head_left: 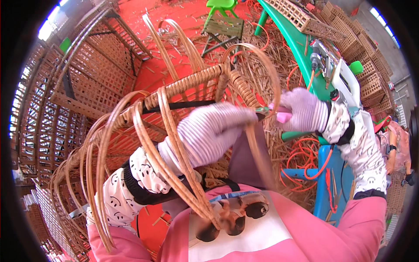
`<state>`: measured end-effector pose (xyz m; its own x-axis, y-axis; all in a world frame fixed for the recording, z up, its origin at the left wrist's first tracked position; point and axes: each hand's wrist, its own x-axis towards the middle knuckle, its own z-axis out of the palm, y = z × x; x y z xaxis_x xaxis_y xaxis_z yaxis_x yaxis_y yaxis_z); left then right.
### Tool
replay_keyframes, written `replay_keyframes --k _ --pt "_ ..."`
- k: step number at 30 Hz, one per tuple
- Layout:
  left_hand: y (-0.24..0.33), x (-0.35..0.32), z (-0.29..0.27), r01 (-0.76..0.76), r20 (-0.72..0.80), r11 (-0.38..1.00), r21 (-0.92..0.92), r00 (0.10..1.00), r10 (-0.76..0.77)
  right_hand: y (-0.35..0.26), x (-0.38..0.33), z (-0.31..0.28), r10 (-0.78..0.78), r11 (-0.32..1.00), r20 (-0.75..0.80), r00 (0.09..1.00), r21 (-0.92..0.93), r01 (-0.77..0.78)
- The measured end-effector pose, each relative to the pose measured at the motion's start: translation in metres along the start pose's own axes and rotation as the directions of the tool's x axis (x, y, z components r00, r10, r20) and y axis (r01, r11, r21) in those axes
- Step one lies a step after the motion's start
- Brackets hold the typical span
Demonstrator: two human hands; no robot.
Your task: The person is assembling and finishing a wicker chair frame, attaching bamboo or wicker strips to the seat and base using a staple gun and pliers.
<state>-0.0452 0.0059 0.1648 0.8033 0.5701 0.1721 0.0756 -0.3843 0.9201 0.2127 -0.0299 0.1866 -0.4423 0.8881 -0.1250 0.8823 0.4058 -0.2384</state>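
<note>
A woven rattan basket frame lies tilted before me, its rim wrapped in cane and long loose strips looping off it. My left hand, in a striped glove, is closed at the rim's near right end, pinching a rattan strip that hangs below the fingers, blurred. Just to its right, my right hand, gloved alike, is closed around a small hand tool with a pink handle. The tool's tip meets the work by my left fingertips; its exact kind is hard to make out. Several bent strips cross over my left forearm.
Large lattice rattan panels stand at the left. A folding stool sits at the back. On the right are a green table with a power tool, a blue stool and orange hose. Cane scraps litter the red floor.
</note>
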Motion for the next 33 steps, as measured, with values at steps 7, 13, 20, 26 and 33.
replay_keyframes --k 7,13,20,26,33 --pt "-0.014 0.014 -0.061 0.378 -0.438 0.920 0.097 0.847 -0.302 0.055 -0.101 0.018 0.567 0.809 -0.320 0.759 0.046 -0.585" --pt "-0.056 0.057 -0.095 0.290 -0.356 0.555 0.780 0.935 0.011 0.110 -0.254 0.046 0.898 0.291 -0.333 0.286 -0.038 -0.956" --pt "-0.027 0.065 -0.113 0.348 -0.254 0.467 0.813 0.934 -0.252 0.139 -0.400 0.128 0.992 -0.070 -0.110 -0.066 -0.026 -0.997" --pt "-0.041 0.039 -0.124 0.491 -0.380 0.729 0.477 0.863 -0.333 0.124 -0.387 0.138 0.965 -0.213 -0.165 -0.203 -0.050 -0.976" --pt "-0.045 0.088 -0.120 0.510 -0.379 0.611 0.605 0.860 -0.343 0.122 -0.323 0.099 0.878 0.099 -0.473 0.068 0.041 -0.994"
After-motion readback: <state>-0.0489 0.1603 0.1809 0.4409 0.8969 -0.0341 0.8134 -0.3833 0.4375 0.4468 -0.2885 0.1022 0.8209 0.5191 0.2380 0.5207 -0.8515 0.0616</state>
